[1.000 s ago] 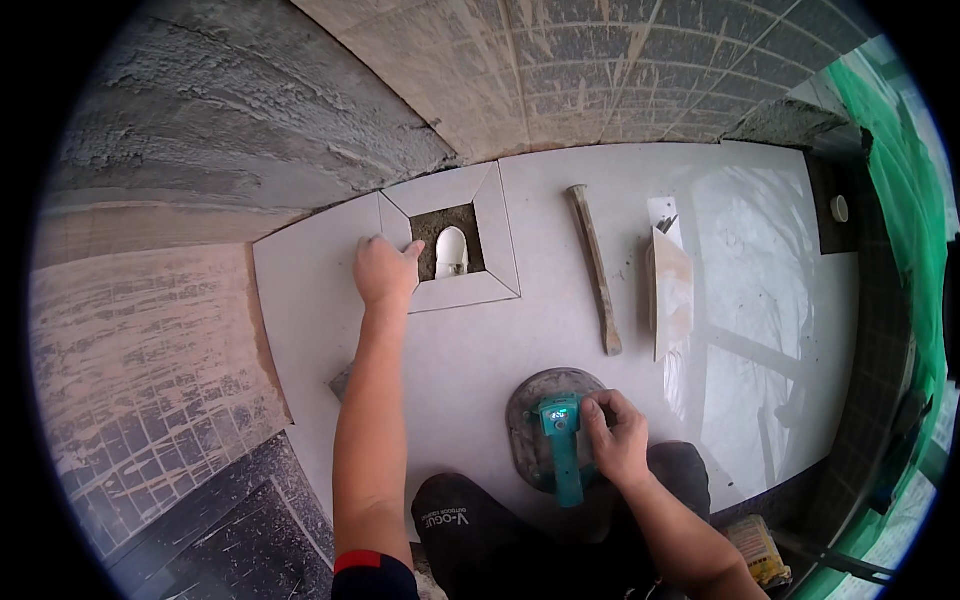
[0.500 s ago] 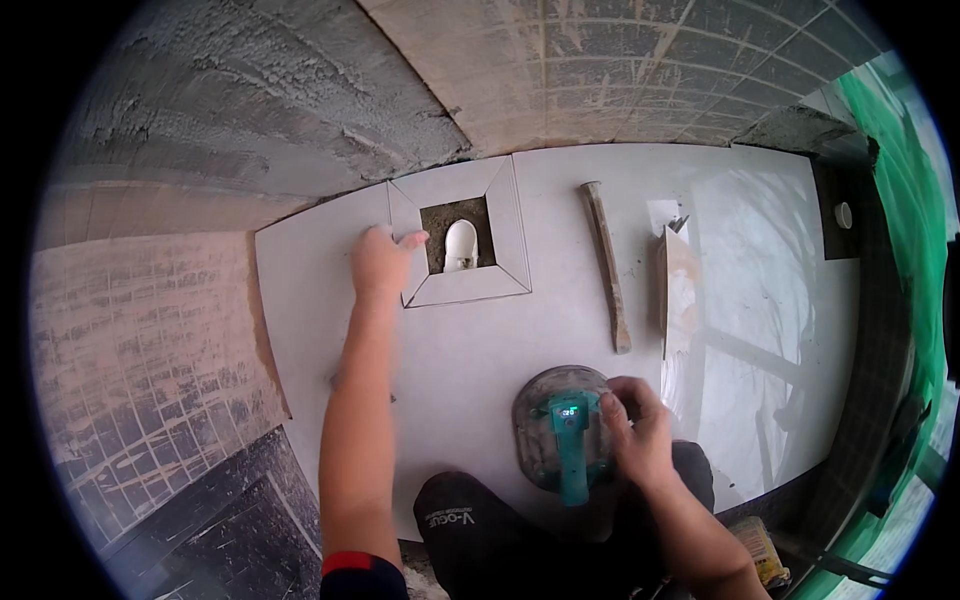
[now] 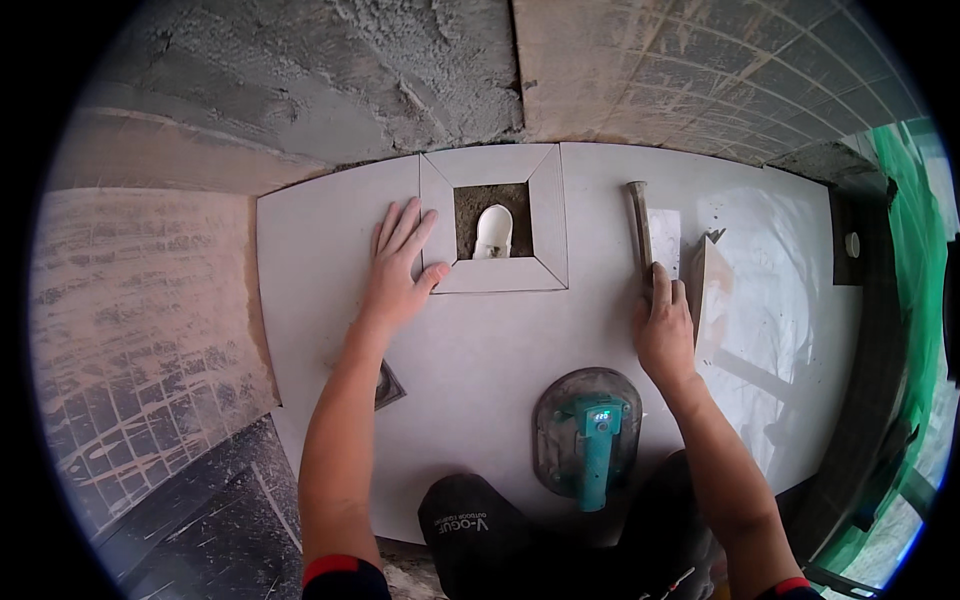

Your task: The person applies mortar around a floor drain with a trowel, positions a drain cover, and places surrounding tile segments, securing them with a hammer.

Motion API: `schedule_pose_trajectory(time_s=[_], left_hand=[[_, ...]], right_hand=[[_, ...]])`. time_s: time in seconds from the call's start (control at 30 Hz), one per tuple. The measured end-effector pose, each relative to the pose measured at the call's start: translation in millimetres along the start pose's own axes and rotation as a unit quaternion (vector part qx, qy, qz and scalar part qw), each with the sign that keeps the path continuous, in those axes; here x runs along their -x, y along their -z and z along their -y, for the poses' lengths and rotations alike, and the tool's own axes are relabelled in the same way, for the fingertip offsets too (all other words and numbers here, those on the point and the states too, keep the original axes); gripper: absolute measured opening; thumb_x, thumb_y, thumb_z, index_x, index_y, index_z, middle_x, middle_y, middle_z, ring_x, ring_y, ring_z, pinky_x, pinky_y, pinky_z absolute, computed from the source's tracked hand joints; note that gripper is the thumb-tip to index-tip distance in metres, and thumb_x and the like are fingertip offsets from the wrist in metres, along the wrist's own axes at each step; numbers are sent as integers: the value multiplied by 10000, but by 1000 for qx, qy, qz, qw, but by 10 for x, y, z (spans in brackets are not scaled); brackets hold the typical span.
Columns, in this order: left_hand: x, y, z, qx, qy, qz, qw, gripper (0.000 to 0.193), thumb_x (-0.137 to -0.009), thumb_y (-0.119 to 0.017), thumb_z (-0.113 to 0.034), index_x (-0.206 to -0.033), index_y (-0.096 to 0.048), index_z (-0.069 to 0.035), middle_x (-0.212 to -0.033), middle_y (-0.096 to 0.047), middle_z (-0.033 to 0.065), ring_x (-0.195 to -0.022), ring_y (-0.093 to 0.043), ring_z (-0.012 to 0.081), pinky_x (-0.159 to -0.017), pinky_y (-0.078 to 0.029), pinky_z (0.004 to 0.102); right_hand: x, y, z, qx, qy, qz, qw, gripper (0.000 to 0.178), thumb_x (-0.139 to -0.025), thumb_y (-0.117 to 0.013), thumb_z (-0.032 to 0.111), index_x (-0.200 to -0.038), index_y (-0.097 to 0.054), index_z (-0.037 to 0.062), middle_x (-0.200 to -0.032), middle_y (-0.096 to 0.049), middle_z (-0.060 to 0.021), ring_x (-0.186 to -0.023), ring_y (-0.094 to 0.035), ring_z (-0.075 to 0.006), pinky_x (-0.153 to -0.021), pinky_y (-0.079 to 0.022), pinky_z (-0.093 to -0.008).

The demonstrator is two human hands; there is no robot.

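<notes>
Seemingly, the pale 4-strip mitred tile frame (image 3: 505, 276) is being steadied while the long grey metal bar (image 3: 639, 215) is gripped. The frame is set around a square opening with a white plastic fitting (image 3: 495, 220). Its left edge is covered by the left hand (image 3: 396, 275), fingers spread; the bar is enclosed by the right hand's (image 3: 665, 328) curled fingers. Next, controlled handling of the bar is called for. Its lower end is hidden; left-palm pressure cannot be told.

the right hand (image 3: 666, 330) hides the lower part of the metal bar (image 3: 640, 220); the left forearm (image 3: 342, 440) partly covers a dark piece (image 3: 389, 385).
</notes>
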State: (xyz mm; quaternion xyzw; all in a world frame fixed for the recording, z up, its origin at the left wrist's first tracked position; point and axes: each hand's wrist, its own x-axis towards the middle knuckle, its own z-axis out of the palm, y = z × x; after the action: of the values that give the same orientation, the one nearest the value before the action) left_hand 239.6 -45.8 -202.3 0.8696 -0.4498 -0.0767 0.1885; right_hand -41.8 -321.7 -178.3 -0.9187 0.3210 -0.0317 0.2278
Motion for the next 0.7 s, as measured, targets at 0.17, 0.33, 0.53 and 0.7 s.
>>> schedule_pose_trajectory(time_s=[0.17, 0.33, 0.53, 0.7], left_hand=[[25, -8, 0, 27, 22, 4, 999, 756, -884, -727, -387, -1512, -461, -62, -1644, -330, 143, -1545, -219, 371, -1244, -167, 516], [20, -14, 50, 109, 44, -37, 992, 786, -854, -759, -333, -1503, -450, -15, -1635, -346, 146, -1546, -228, 351, -1249, -166, 510], [54, 3, 3, 83, 40, -41, 995, 776, -853, -771, -331, -1481, -468, 10, -1615, -380, 148, -1536, -257, 351, -1247, -196, 499], [59, -7, -12, 81, 43, -50, 994, 803, -844, -789, -293, -1504, -438, -2, -1611, -388, 148, -1532, -273, 344, -1248, -207, 489]], right_hand=[[131, 233, 342, -125, 42, 15, 991, 520, -934, -575, 32, -1437, -448, -8, -1133, -540, -252, -990, -598, -444, -852, -521, -490], [162, 384, 809, -264, 126, 100, 951, 514, -968, -591, 53, -1466, -465, 51, -1040, -600, -220, -862, -621, -421, -781, -541, -462], [-63, 58, 899, -283, 147, 156, 935, 424, -958, -591, 46, -1378, -588, 105, -964, -651, -176, -793, -649, -395, -730, -554, -459], [-81, -120, 961, -268, 145, 162, 939, 415, -946, -589, 47, -1356, -610, 108, -984, -662, -167, -803, -657, -385, -732, -561, -464]])
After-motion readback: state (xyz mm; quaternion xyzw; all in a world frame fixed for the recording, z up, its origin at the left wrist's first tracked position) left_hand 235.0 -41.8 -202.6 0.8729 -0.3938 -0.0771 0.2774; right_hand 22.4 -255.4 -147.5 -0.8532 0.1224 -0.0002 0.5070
